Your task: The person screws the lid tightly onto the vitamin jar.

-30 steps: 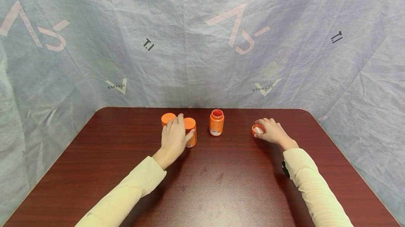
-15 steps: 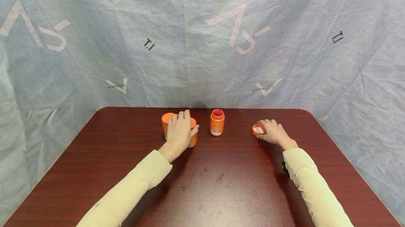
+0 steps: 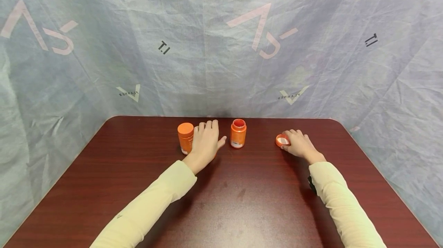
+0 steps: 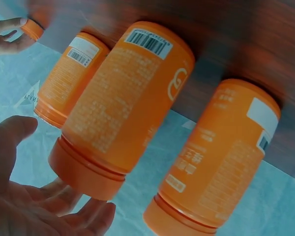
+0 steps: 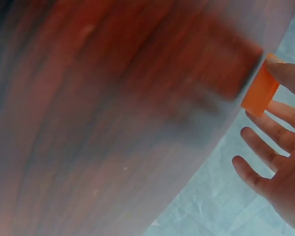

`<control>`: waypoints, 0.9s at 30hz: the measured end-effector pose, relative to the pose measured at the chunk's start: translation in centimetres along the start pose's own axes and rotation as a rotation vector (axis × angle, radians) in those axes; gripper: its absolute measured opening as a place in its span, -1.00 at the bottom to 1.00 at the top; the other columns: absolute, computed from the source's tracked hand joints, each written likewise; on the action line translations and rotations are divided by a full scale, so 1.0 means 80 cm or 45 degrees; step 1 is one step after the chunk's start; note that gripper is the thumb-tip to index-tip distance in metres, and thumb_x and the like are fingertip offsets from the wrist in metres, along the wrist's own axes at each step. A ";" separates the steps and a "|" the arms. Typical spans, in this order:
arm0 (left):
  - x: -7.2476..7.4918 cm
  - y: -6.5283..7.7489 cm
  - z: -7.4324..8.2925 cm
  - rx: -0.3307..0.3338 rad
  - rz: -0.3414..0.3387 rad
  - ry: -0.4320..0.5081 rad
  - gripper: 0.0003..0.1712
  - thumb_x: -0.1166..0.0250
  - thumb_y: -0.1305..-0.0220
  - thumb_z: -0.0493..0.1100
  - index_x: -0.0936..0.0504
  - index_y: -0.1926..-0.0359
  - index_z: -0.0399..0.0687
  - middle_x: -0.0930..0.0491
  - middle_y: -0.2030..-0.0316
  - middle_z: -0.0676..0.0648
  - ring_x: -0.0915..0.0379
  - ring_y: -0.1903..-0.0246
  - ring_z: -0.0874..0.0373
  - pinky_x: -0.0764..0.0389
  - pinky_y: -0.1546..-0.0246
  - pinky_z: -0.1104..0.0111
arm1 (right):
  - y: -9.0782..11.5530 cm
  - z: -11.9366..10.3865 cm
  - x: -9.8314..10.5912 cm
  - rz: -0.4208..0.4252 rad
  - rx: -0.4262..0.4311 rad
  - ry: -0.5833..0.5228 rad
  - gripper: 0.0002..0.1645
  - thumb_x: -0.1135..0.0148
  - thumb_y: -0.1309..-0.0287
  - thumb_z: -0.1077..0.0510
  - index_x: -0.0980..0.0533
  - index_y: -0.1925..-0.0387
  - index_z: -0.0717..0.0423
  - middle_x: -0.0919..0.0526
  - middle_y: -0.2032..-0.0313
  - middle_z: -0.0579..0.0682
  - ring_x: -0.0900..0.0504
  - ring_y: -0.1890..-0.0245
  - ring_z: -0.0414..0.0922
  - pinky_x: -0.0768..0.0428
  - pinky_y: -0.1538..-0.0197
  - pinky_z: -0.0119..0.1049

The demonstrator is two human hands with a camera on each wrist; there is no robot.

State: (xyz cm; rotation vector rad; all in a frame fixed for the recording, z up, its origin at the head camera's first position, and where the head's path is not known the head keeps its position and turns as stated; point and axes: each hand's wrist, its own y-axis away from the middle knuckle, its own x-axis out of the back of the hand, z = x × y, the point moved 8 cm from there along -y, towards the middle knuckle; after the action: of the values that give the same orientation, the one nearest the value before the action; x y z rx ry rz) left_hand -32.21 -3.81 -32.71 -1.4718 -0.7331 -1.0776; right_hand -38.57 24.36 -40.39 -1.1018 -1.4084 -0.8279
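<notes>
My left hand (image 3: 206, 140) hovers over an orange capped bottle (image 4: 123, 93), which it almost wholly hides in the head view. In the left wrist view the thumb stands apart and the loose fingers lie by that bottle's cap (image 4: 86, 169), gripping nothing; contact is unclear. To the hand's right stands an uncapped orange bottle (image 3: 238, 134), its mouth facing up. A second capped bottle (image 3: 185, 138) is on the hand's left. Far to the right, my right hand (image 3: 300, 144) pinches a loose orange cap (image 5: 260, 91) between thumb and fingers, its pale inside turned up.
All of this is on a dark red-brown wooden table (image 3: 235, 202). A grey-blue printed cloth (image 3: 207, 48) hangs behind the table's far edge and along its sides.
My left hand has moved right across the two capped bottles, uncovering the left one and hiding the other. The right hand stays in place with the cap.
</notes>
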 end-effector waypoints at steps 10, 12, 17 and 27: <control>-0.013 -0.013 0.020 -0.062 -0.039 -0.014 -0.47 -0.17 -0.16 0.20 -0.37 0.12 -0.16 -0.48 0.25 -0.10 -0.38 0.19 -0.05 -0.38 0.12 0.15 | 0.000 -0.014 0.018 0.113 0.028 -0.027 -0.34 -0.27 0.00 -0.02 -0.38 -0.08 0.29 -0.46 0.00 0.27 -0.38 0.03 0.20 -0.34 0.14 0.12; -0.017 -0.016 0.023 -0.068 -0.056 -0.027 -0.46 -0.16 -0.17 0.21 -0.37 0.12 -0.15 -0.49 0.24 -0.09 -0.38 0.19 -0.05 -0.38 0.12 0.16 | 0.000 -0.017 0.021 0.139 0.035 -0.042 -0.34 -0.27 0.00 -0.03 -0.39 -0.08 0.28 -0.46 0.01 0.26 -0.37 0.01 0.19 -0.33 0.13 0.12; -0.023 -0.023 0.028 -0.065 -0.091 -0.039 -0.42 -0.15 -0.16 0.24 -0.37 0.08 -0.15 -0.49 0.20 -0.10 -0.38 0.17 -0.06 -0.37 0.11 0.15 | 0.001 -0.026 0.029 0.187 0.066 -0.068 -0.33 -0.27 0.00 -0.06 -0.40 -0.07 0.26 -0.45 0.00 0.24 -0.35 -0.01 0.18 -0.32 0.10 0.12; -0.042 -0.035 0.032 -0.070 -0.142 -0.035 -0.35 -0.16 -0.12 0.28 -0.38 0.01 -0.15 -0.51 0.16 -0.10 -0.40 0.15 -0.05 -0.37 0.13 0.16 | 0.004 -0.048 0.039 0.258 0.144 -0.091 -0.36 -0.31 0.03 -0.06 -0.44 -0.05 0.21 -0.48 0.07 0.18 -0.35 0.00 0.14 -0.32 0.12 0.07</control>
State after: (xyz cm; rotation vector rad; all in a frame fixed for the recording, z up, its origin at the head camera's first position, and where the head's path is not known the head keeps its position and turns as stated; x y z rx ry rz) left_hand -35.46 -0.39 -34.53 -1.5094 -0.8181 -1.1721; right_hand -36.91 21.41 -36.82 -1.1736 -1.3590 -0.5625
